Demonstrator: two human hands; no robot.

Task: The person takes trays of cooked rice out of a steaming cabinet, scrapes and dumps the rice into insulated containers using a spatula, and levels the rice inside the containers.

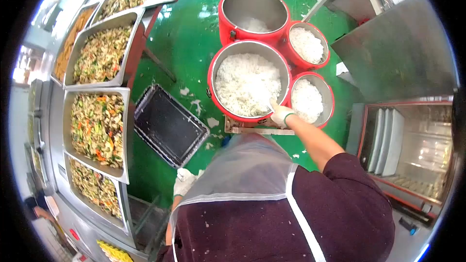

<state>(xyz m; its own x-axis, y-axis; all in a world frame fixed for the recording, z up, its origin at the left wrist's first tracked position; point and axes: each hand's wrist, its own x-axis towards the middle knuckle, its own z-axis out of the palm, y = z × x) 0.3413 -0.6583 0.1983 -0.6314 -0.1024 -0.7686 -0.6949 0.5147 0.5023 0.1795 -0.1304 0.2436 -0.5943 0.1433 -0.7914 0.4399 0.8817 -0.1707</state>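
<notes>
My right hand (280, 113), in a white glove, grips the near right rim of a red insulated container (211, 75) with a steel inside. Loose cooked white rice (247, 82) fills much of it. My left hand (184, 181), also gloved, is low at my left side by the near corner of a black rectangular tray (170, 126). Its fingers are too small and partly hidden to read, and I cannot tell whether it touches the tray. White bits cling to the tray's edges.
Behind stands a larger red container (255, 7) with a little rice. Two smaller rice containers (307, 43) (308, 101) are at the right. Steel pans of mixed vegetables (97, 131) line the left counter. An open steel cabinet (407, 140) stands right. Spilled rice dots the green floor (194, 29).
</notes>
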